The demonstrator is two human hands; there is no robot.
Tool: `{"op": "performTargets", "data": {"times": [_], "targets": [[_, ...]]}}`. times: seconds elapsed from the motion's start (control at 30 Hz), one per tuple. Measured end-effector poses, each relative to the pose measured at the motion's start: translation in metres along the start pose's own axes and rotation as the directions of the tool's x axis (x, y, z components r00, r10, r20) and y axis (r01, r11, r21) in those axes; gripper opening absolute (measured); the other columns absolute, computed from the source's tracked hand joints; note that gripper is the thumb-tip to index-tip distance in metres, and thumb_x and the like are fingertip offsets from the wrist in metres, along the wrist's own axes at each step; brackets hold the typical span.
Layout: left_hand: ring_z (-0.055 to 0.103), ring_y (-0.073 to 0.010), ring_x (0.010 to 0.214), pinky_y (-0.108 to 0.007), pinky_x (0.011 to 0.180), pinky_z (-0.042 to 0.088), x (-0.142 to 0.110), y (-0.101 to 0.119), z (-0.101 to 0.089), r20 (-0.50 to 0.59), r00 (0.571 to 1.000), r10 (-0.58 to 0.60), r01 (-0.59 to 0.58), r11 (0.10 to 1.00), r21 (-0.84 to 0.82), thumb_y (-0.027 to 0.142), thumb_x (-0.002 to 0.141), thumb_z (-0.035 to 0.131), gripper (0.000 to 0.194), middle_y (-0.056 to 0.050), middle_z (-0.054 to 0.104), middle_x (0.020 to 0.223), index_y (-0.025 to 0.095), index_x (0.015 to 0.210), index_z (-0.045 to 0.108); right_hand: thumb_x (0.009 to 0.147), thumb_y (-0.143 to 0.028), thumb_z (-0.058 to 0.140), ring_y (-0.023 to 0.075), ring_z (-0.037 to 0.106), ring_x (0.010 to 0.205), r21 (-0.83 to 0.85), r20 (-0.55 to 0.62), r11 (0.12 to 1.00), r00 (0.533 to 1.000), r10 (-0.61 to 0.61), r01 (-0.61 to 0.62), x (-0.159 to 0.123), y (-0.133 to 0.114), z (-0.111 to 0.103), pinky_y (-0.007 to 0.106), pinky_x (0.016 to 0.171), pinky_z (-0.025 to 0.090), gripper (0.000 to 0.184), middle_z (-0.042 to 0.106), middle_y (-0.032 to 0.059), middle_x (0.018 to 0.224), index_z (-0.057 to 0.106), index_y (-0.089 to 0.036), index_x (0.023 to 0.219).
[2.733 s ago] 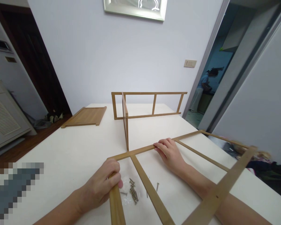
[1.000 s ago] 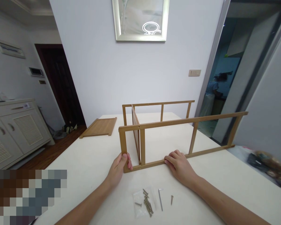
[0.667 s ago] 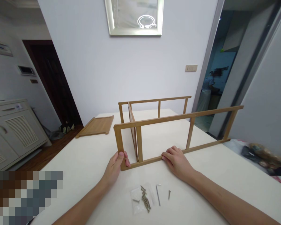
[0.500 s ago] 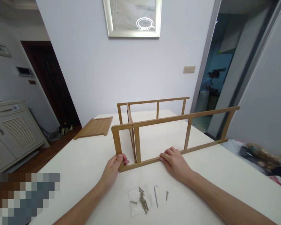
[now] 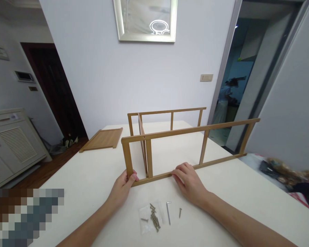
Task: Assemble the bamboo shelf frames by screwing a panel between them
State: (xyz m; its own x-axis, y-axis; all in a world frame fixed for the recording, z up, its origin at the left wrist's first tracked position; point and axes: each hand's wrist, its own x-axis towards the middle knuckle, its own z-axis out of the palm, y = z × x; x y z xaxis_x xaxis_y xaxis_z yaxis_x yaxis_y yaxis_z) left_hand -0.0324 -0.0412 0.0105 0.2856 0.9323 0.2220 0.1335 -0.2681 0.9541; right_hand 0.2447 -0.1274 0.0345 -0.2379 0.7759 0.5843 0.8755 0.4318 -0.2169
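A wooden shelf frame point(image 5: 176, 132) stands on its long edge on the white table point(image 5: 98, 181), its two ladder-like sides joined by a shelf panel point(image 5: 143, 144) near the left end. My left hand point(image 5: 123, 185) is closed round the near side's lower left corner. My right hand point(image 5: 189, 181) grips the lower rail of that same side, fingers curled over it. In front of the frame lie a clear plastic bag with several screws point(image 5: 154, 216), an L-shaped hex key point(image 5: 168, 213) and a single loose screw point(image 5: 180, 212).
Another slatted wooden panel point(image 5: 105, 139) lies flat at the table's back left. A wall with a framed picture point(image 5: 146, 37) rises behind the table. Clothes or fabric point(image 5: 293, 175) lie beyond the right edge. A person point(image 5: 224, 97) stands in the doorway room.
My left hand has shifted its hold slightly at the frame's corner, its thumb now lower. The whole view has moved a little; the frame and small parts appear slightly further left.
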Motion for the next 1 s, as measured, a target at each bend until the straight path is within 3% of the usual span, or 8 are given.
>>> {"op": "performTargets", "data": {"times": [0.1,0.17,0.23,0.33,0.43,0.53,0.83,1.0], "targets": [[0.06,-0.023,0.084,-0.032,0.078,0.044,0.0,0.001,0.0,0.006,1.0,-0.001,0.001,1.0,-0.003,0.054,0.08,0.061,0.035,-0.005,0.066,0.085,0.02,0.085,0.064,0.081,-0.009,0.051,0.0206,0.05,0.082,0.157,0.087,0.987,0.995,-0.054,0.04,0.0,-0.028,-0.01,0.035,0.073,0.044,0.014,0.06,0.0064,0.081,0.061,-0.019,0.08],[0.06,-0.0229,0.084,-0.032,0.078,0.044,0.0,0.002,0.0,0.01,1.0,0.003,-0.003,1.0,-0.002,0.054,0.081,0.06,0.035,-0.004,0.066,0.084,0.02,0.084,0.064,0.068,-0.003,0.054,0.0177,0.052,0.076,0.252,0.247,0.967,0.968,-0.032,-0.033,0.0,-0.042,-0.023,0.03,0.069,0.044,0.017,0.059,0.0027,0.075,0.058,-0.019,0.071],[0.059,-0.0225,0.083,-0.031,0.076,0.044,-0.001,0.001,0.0,0.005,1.0,0.009,-0.009,1.0,0.004,0.053,0.082,0.059,0.034,-0.004,0.066,0.082,0.019,0.084,0.063,0.065,-0.001,0.053,0.0148,0.053,0.071,0.313,0.468,0.941,0.883,-0.032,-0.131,0.001,-0.047,-0.038,0.025,0.063,0.044,0.021,0.06,0.0001,0.074,0.06,-0.021,0.07],[0.06,-0.022,0.081,-0.031,0.075,0.044,0.0,0.0,0.001,-0.004,1.0,0.005,-0.005,1.0,0.015,0.053,0.083,0.057,0.034,-0.004,0.066,0.081,0.019,0.084,0.062,0.064,-0.005,0.058,0.0132,0.055,0.072,0.297,0.649,0.923,0.761,-0.007,-0.245,0.004,-0.041,-0.054,0.022,0.06,0.042,0.024,0.064,-0.0001,0.084,0.067,-0.021,0.08],[0.061,-0.0215,0.081,-0.031,0.076,0.044,0.001,-0.001,0.002,-0.006,1.0,-0.006,0.007,0.999,0.043,0.055,0.085,0.054,0.036,-0.003,0.066,0.082,0.019,0.086,0.06,0.062,-0.012,0.067,0.0128,0.056,0.072,0.261,0.764,0.907,0.645,0.016,-0.331,0.008,-0.028,-0.055,0.021,0.059,0.041,0.022,0.064,0.0008,0.086,0.071,-0.019,0.083],[0.061,-0.0211,0.082,-0.031,0.077,0.044,0.003,-0.003,0.002,-0.023,1.0,-0.002,0.003,0.998,0.058,0.054,0.086,0.052,0.036,-0.003,0.066,0.083,0.019,0.087,0.059,0.064,-0.016,0.07,0.0126,0.057,0.071,0.237,0.807,0.892,0.59,0.04,-0.384,0.01,-0.019,-0.047,0.02,0.059,0.041,0.016,0.065,0.0007,0.08,0.072,-0.016,0.08],[0.063,-0.0208,0.084,-0.031,0.08,0.046,0.005,-0.005,0.002,0.008,1.0,0.002,-0.002,1.0,-0.017,0.052,0.085,0.055,0.034,-0.004,0.067,0.083,0.018,0.09,0.059,0.067,-0.009,0.062,0.011,0.055,0.066,0.269,0.804,0.869,0.594,0.035,-0.415,0.005,-0.015,-0.047,0.02,0.057,0.04,0.015,0.063,-0.0015,0.073,0.07,-0.017,0.077],[0.061,-0.0199,0.082,-0.031,0.078,0.045,0.004,-0.003,0.002,0.025,1.0,-0.011,0.01,1.0,0.009,0.052,0.087,0.052,0.035,-0.004,0.065,0.085,0.018,0.09,0.058,0.075,-0.012,0.056,0.0097,0.047,0.062,0.366,0.641,0.789,0.748,0.172,-0.494,0.005,-0.014,-0.03,0.021,0.055,0.035,0.008,0.056,-0.003,0.068,0.062,-0.016,0.078]]}}
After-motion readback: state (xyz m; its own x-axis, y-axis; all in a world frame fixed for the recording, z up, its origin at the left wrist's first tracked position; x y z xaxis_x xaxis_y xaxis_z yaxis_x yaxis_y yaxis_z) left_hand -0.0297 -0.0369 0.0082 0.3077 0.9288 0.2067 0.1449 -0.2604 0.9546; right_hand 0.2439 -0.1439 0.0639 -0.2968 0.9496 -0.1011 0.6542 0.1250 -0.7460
